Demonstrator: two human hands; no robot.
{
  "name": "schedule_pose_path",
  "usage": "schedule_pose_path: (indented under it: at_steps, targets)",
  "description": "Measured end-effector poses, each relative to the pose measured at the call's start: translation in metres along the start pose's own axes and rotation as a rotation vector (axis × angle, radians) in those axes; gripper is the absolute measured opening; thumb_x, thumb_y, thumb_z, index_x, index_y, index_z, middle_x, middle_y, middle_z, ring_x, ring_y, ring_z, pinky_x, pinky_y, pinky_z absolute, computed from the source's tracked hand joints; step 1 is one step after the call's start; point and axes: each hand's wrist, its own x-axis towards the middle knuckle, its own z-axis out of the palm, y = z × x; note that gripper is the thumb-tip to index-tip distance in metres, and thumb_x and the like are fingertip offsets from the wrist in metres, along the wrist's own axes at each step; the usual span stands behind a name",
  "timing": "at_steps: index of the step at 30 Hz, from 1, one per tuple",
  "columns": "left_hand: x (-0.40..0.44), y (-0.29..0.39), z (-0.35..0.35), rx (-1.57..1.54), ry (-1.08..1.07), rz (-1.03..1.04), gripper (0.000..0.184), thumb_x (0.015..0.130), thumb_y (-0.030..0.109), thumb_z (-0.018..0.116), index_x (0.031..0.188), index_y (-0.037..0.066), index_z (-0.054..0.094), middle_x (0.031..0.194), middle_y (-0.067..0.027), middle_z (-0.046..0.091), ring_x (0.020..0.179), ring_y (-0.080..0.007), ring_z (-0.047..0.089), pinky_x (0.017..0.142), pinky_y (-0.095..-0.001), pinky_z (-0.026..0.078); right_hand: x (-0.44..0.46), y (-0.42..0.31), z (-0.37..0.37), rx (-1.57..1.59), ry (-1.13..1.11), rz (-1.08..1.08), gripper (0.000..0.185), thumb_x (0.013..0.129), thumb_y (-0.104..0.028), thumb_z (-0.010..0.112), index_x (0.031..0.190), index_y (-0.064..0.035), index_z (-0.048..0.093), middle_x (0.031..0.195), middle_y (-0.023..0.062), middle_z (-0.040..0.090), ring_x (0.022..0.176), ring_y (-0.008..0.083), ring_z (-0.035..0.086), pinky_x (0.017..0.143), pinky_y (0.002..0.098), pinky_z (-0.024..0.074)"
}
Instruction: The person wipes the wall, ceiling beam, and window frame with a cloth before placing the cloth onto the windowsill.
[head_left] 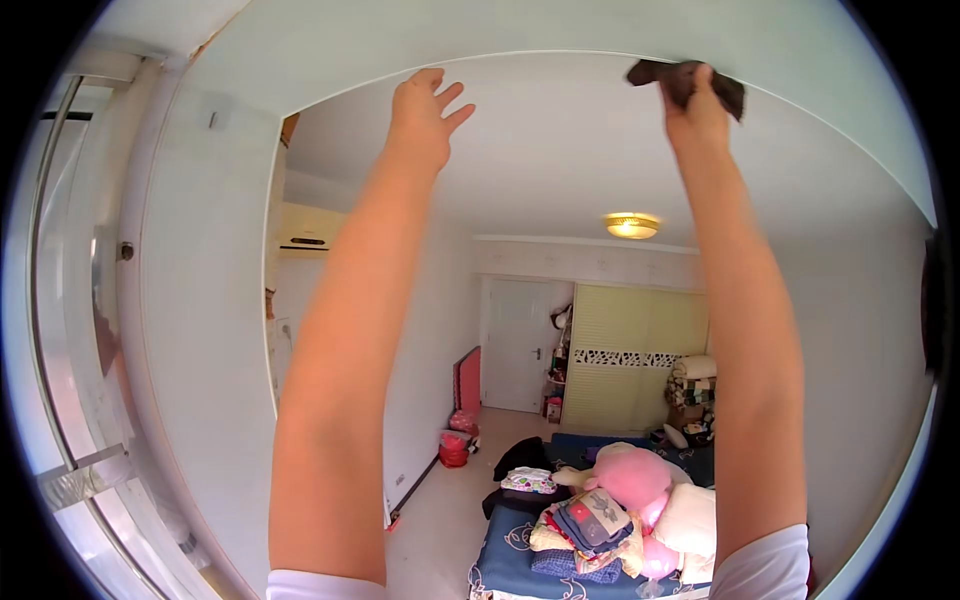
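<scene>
Both arms reach up toward the white beam [520,25] that crosses the top of the view. My right hand [700,105] grips a dark brown cloth [680,82] and holds it against the lower edge of the beam. Part of the cloth hangs out on each side of the fingers. My left hand [432,108] is raised near the same edge, its fingers spread and nothing in them. Whether its fingertips touch the beam I cannot tell.
Below is a bed [500,550] with a pink plush toy [632,475], folded clothes [592,522] and pillows. A lit ceiling lamp [632,226] hangs beyond. Further back are a white door [515,345] and a pale yellow wardrobe [625,385]. A window frame [60,300] stands at left.
</scene>
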Motion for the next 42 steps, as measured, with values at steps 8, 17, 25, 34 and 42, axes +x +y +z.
schedule_pose_path:
  at_steps: [8,17,25,34,42]
  targets:
    - [0.015,0.011,-0.015,-0.103,-0.028,0.011,0.052,0.095,0.014,0.046,0.139,-0.01,0.03,0.148,-0.0222,0.032,0.13,-0.0347,0.046,0.103,-0.0474,0.048,0.075,-0.087,-0.056,0.072,0.203,-0.15,0.034,0.1,-0.024,0.055,0.13,-0.009,0.045,0.122,0.0088,0.056,0.106,0.0267,0.06,0.094,0.0486,0.0549]
    - [0.007,0.023,-0.018,-0.091,-0.074,-0.058,0.054,0.099,0.017,0.042,0.144,-0.007,0.023,0.152,-0.023,0.029,0.131,-0.0367,0.047,0.105,-0.049,0.043,-0.016,0.02,0.032,0.137,0.156,0.096,0.02,0.103,-0.036,0.046,0.112,-0.0172,0.048,0.103,-0.0038,0.055,0.087,0.012,0.054,0.098,0.0444,0.0472]
    - [-0.002,0.02,-0.036,0.041,-0.107,-0.05,0.054,0.097,0.016,0.044,0.141,-0.009,0.025,0.151,-0.0227,0.03,0.131,-0.0362,0.047,0.104,-0.048,0.044,-0.099,0.088,0.095,0.014,0.029,0.398,0.026,0.102,-0.025,0.051,0.123,-0.0107,0.048,0.123,0.0054,0.054,0.114,0.0216,0.054,0.106,0.0459,0.0461]
    - [-0.028,0.015,-0.123,0.212,0.074,-0.103,0.054,0.092,0.025,0.051,0.135,-0.003,0.035,0.144,-0.0186,0.041,0.127,-0.0301,0.05,0.103,-0.0432,0.041,-0.031,0.045,0.021,0.012,0.082,-0.039,0.023,0.099,-0.023,0.059,0.118,-0.0145,0.05,0.108,0.0,0.06,0.097,0.0152,0.059,0.092,0.0379,0.0511]
    - [-0.065,0.023,-0.161,0.442,0.267,-0.112,0.056,0.09,0.024,0.054,0.142,0.007,0.037,0.131,-0.0079,0.056,0.117,-0.0229,0.054,0.096,-0.0403,0.044,-0.039,-0.013,0.047,-0.173,0.099,-0.632,0.036,0.091,0.0,0.064,0.122,-0.007,0.047,0.116,0.0039,0.058,0.099,0.0158,0.061,0.078,0.0323,0.0548]
